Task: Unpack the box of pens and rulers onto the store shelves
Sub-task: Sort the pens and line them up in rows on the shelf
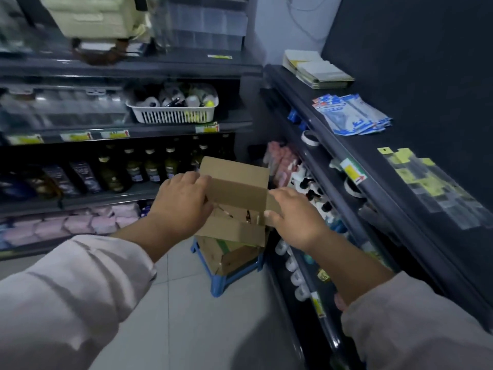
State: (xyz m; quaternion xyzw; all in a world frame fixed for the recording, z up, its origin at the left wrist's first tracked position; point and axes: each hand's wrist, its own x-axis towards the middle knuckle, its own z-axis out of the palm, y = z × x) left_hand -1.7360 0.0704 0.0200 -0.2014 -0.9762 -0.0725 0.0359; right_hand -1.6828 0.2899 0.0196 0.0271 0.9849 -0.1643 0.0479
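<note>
Pale sleeves at frame bottom, both arms reaching forward. Left hand point(181, 201) curls over the left flap of the cardboard box point(237, 188). Right hand point(296, 217) pinches the right flap, thumb on its near face, likely spreading the flaps to reach the contents. The box sits at frame centre, directly over a second carton point(226, 253) on a blue stool point(234, 279); cannot tell whether it rests there. The stool probably keeps stock off the floor. Something small shows inside, too dim to name. Beyond, upper centre, a white basket point(173, 114); upper right, blue packets point(352, 114) lie flat on a dark shelf point(400, 145).
</note>
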